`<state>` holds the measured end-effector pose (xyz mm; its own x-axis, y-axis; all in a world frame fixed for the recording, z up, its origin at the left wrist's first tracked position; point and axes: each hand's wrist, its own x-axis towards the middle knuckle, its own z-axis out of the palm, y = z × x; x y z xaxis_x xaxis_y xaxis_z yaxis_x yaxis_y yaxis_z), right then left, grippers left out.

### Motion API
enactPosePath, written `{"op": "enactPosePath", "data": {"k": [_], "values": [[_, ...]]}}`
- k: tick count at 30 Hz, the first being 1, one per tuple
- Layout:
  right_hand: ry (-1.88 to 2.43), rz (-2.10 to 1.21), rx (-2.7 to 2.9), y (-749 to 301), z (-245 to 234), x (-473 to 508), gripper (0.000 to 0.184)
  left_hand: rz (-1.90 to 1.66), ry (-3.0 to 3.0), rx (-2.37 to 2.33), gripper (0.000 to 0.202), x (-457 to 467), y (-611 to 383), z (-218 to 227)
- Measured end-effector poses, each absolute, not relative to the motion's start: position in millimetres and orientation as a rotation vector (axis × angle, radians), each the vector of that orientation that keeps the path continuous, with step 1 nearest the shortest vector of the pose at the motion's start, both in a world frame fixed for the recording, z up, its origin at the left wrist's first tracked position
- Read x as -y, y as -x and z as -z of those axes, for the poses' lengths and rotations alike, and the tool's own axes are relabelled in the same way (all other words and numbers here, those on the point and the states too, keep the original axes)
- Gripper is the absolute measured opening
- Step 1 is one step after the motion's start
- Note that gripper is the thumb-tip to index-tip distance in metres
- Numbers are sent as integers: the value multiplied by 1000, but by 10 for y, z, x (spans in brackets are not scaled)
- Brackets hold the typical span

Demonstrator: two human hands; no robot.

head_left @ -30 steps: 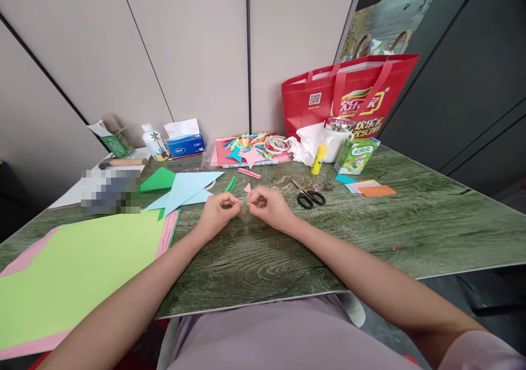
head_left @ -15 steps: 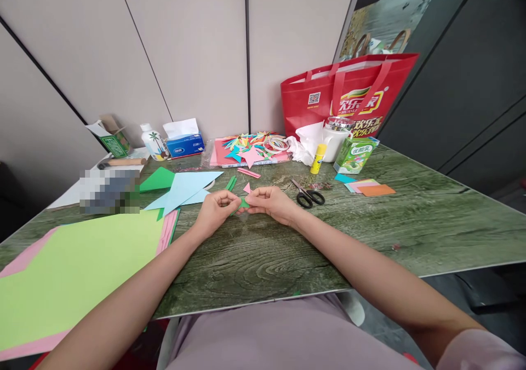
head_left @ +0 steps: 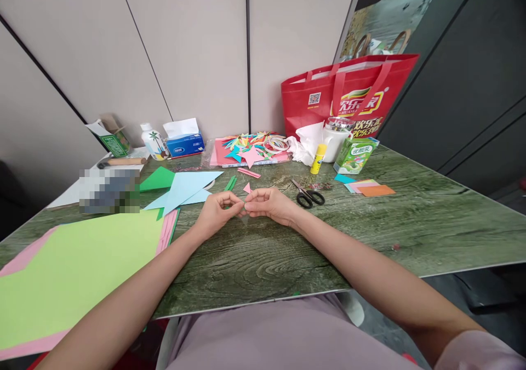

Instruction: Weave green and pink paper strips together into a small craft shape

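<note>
Above the middle of the table, my left hand [head_left: 217, 212] and my right hand [head_left: 272, 205] meet fingertip to fingertip. Both are closed in a pinch around a small piece of green paper, now almost wholly hidden by the fingers. Just beyond the fingertips lie a small pink paper triangle [head_left: 247, 188] and folded green paper strips [head_left: 230, 183]. Black-handled scissors [head_left: 310, 198] rest to the right of my right hand, blades partly open. Large light blue paper [head_left: 184, 188] is left of my left hand.
A stack of light green sheets [head_left: 90, 266] covers the left front. Along the back stand a tissue box [head_left: 184, 146], a bottle [head_left: 154, 142], a glue stick [head_left: 318, 159], a drink carton [head_left: 355, 156] and a red bag [head_left: 312, 104]. Small coloured papers [head_left: 376, 190] lie at right.
The green paper showing between my fingertips has gone almost out of sight behind them. My hands have shifted only slightly; the things on the table have stayed put.
</note>
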<state>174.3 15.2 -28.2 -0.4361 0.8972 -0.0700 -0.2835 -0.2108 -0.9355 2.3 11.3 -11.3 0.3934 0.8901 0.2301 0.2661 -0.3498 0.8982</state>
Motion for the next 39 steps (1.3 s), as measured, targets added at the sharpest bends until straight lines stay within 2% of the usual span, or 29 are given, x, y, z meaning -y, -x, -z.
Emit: {"op": "enactPosePath", "data": {"k": [8,15,24,30,39], "values": [[794,-1814,1170,-1779,288,-176,26,-988,-1904,-974,14,-90,-34,83],[811,-1555,1368,-1718,342,-156,24,-935,-1941,-992,13,-98,-38,148],[732,-1974,1066,-1808,223,-191,32,-997,-1862,-971,16,-121,-12,65],[770,-1910,1114,-1786,290,-191,26,-940,-1799,-961,16,-98,-33,80],[832,-1814,1114,-1781,291,-205,28,-892,-1740,-983,17,-112,-26,80]]}}
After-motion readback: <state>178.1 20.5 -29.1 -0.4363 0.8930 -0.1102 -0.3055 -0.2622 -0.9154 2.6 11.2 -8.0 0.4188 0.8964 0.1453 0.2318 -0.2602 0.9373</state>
